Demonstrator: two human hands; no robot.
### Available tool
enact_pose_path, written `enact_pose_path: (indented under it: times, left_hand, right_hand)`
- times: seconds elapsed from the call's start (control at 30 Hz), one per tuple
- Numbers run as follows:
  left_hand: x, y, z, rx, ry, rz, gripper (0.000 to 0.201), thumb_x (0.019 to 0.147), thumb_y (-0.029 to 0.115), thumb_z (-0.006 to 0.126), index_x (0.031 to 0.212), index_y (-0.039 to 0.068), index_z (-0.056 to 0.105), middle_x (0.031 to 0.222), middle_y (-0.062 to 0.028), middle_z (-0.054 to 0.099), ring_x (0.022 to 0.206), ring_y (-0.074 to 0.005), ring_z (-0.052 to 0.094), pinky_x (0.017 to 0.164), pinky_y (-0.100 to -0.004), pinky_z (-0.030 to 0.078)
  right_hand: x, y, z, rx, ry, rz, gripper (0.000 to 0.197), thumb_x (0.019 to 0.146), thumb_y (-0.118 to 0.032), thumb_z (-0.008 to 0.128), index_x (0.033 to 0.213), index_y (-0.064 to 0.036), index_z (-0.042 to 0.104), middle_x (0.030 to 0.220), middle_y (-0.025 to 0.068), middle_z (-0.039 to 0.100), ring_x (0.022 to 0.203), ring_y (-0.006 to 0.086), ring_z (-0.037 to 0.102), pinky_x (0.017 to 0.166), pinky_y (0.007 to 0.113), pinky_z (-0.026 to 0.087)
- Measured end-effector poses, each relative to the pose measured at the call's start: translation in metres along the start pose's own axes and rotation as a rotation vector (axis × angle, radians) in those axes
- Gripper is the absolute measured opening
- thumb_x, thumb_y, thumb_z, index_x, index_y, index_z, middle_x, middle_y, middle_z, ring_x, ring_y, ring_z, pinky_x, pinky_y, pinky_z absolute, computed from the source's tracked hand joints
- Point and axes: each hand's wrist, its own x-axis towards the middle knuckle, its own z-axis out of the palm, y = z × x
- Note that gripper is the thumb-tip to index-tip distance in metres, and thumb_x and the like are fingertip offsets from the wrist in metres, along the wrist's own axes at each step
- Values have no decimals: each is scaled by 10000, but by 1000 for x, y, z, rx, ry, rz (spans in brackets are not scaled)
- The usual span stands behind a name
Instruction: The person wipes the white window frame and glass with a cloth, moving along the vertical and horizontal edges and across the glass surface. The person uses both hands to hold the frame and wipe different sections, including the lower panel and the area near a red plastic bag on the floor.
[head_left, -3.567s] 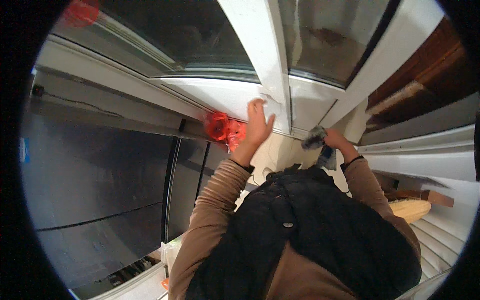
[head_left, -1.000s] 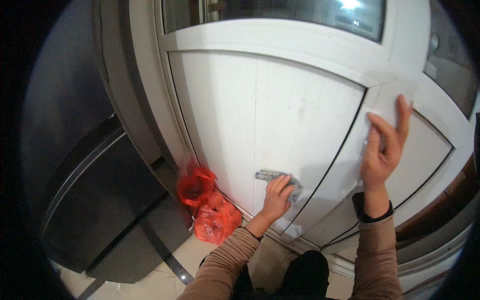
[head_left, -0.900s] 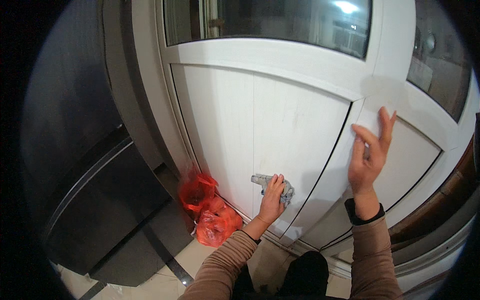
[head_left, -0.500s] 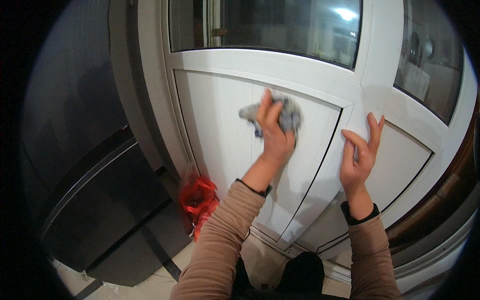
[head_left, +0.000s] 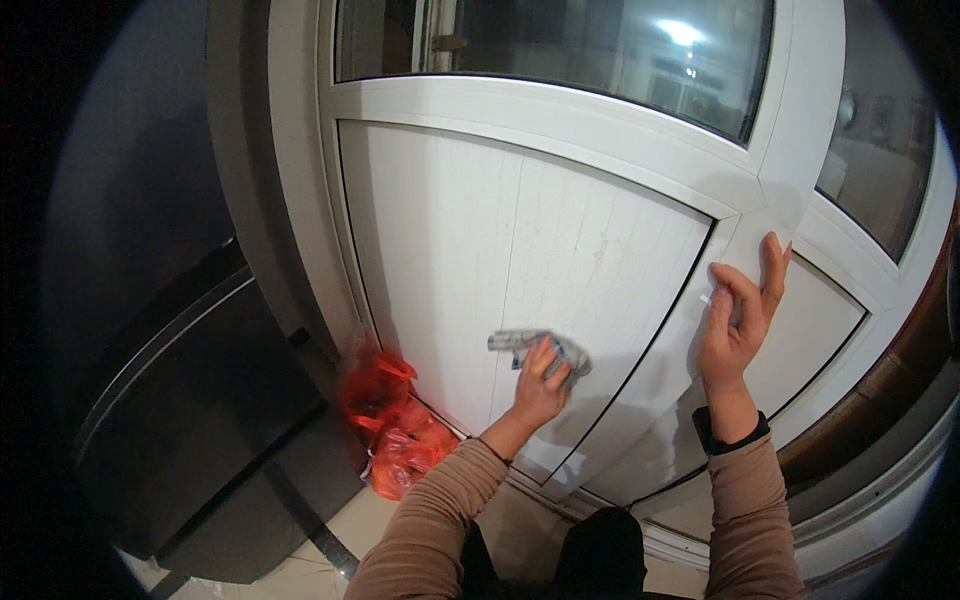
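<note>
My left hand (head_left: pixel 541 388) presses a crumpled grey-and-blue cloth (head_left: pixel 570 357) against the lower part of the white door panel (head_left: pixel 430 240). Its fingers are bent over the cloth, and part of the fabric sticks out to the left. Higher up on the right, my right hand (head_left: pixel 737 330) rests at the door's edge, on the white frame (head_left: pixel 765 190). Its fingers are stretched and apart, pointing up, and nothing shows in them. Faint smudges mark the panel above the cloth.
A red plastic bag (head_left: pixel 405 440) sits on the floor against the panel's lower left corner. At the left stands a dark, glossy cabinet-like unit (head_left: pixel 130 300). Glass (head_left: pixel 560 50) fills the door's upper part. A brown pipe-like piece (head_left: pixel 850 430) runs along the right.
My left hand has slid the cloth down the panel from near its top. The door has swung slightly toward the right, and my right hand has shifted right with its edge.
</note>
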Motion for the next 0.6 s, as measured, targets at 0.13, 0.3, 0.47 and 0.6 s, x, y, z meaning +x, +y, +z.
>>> enact_pose_path:
  times: [0.13,0.3,0.47,0.6]
  left_hand:
    - [-45,-30,-17,-1,-108,45,639,668,27,733,1224,172,452,1324,-144,390,1322,-415,405,1057,-583,376]
    - [58,-46,-24,5,143,-46,574,778,-34,567,1304,82,365,1424,-216,341,1375,-454,311,1116,-639,226]
    - [206,-51,-45,-10,254,-94,504,869,-29,441,1360,-20,326,1455,-265,291,1381,-468,270,1141,-525,215]
    - [212,-51,-37,-17,322,-13,515,859,-29,459,1356,9,329,1432,-256,314,1375,-482,277,1123,-582,220]
  right_hand:
    - [-1,0,1,-13,2,2,190,870,37,541,978,-52,670,1512,159,345,1466,384,181,1180,492,189]
    - [-1,1,1,-49,-2,-1,185,884,22,530,979,-59,667,1521,159,336,1470,371,175,1185,488,180]
    - [-3,3,3,-39,11,1,179,894,4,526,984,-61,667,1533,175,317,1472,357,178,1189,491,155]
    - [-5,4,5,-48,3,-25,185,906,-8,513,1007,-57,660,1540,182,306,1473,348,186,1188,475,146]
